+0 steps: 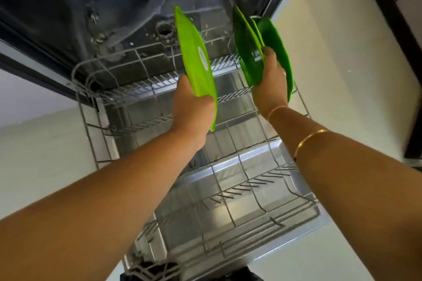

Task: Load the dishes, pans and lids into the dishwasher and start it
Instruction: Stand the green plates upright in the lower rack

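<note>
Item: my left hand (191, 104) grips one green plate (196, 57) on edge over the wire rack (228, 198), far centre. Item: my right hand (271, 85) grips the other green plates (247, 57), upright, at the rack's far right.

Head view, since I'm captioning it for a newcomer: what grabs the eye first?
The bright green plate, gripped on edge by the left hand at centre. Right of it, the right hand holds darker green plates upright at the far right of the wire rack, which fills the lower frame.
</note>
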Motion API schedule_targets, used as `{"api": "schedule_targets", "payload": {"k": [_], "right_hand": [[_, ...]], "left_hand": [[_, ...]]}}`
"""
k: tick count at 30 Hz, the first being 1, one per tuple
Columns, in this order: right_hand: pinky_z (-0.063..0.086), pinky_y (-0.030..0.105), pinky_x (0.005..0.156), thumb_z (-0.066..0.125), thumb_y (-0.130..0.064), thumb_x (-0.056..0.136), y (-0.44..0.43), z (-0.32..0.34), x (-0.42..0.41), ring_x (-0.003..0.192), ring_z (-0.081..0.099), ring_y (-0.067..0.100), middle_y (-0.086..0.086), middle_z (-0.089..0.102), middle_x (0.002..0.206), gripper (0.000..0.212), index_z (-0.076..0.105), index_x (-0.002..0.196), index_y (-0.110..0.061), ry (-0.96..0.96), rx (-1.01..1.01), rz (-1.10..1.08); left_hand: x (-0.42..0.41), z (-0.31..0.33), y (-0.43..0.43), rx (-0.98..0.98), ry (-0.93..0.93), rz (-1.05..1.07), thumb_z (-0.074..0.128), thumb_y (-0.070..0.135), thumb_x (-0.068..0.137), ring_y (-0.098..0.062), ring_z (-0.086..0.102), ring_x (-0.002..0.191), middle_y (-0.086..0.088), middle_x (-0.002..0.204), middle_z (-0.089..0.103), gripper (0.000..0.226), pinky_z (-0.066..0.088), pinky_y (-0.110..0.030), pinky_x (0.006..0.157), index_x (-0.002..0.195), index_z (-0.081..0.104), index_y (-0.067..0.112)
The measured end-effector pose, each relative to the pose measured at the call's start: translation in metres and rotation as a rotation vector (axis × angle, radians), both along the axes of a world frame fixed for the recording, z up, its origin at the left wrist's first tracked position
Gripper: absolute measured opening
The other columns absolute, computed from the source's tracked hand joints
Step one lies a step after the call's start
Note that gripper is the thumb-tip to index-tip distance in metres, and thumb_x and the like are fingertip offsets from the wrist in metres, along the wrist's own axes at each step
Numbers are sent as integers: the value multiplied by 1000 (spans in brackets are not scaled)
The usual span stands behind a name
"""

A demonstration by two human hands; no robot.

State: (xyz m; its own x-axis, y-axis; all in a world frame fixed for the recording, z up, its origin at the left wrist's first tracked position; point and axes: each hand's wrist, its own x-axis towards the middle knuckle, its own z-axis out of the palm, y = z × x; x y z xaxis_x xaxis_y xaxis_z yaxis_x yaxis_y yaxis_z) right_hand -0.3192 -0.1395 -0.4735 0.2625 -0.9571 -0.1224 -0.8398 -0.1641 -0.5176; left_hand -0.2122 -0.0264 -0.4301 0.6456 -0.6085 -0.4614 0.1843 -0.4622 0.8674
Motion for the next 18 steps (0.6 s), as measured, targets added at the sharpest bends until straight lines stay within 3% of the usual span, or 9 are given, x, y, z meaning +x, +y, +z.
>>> {"api": "schedule_targets", "payload": {"k": [6, 8, 11, 14, 18], "right_hand": [[41, 46, 103, 44, 17, 80, -3, -25, 3, 121, 48, 33, 15, 50, 133, 74, 27, 144, -16, -43, 33, 1], [44, 39, 99, 45, 16, 80, -2, -32, 1, 118, 52, 32, 14, 52, 131, 73, 29, 143, -17, -68, 56, -17], [42, 27, 82, 48, 11, 82, -3, -43, -3, 109, 57, 29, 12, 57, 123, 72, 29, 143, -21, -102, 85, -60], [42, 31, 79, 43, 6, 86, -2, -52, -9, 99, 58, 31, 15, 58, 114, 74, 18, 148, -25, -45, 163, -41], [41, 35, 77, 43, 5, 89, 4, -53, -13, 91, 56, 30, 17, 56, 107, 82, 1, 150, -31, 52, 275, 3]], "left_hand": [[-8, -11, -4, -57, -3, 79, 50, -11, 77, -11, 46, 63, 2, 74, 48, 35, 37, -12, 45, 74, 39, 22], [-11, -13, -5, -84, 2, 81, 49, -12, 77, -14, 47, 64, 1, 75, 49, 35, 39, -13, 46, 76, 40, 22], [-14, -14, -8, -112, 6, 66, 49, -12, 78, -13, 47, 64, -1, 76, 50, 35, 39, -12, 46, 77, 40, 22], [-17, -16, -11, -123, 1, 58, 50, -11, 79, -13, 47, 64, 1, 76, 49, 35, 39, -11, 46, 76, 40, 22], [-18, -20, -12, -111, 10, 68, 51, -11, 79, -17, 51, 73, 0, 79, 52, 36, 46, -22, 62, 75, 41, 23]]}}
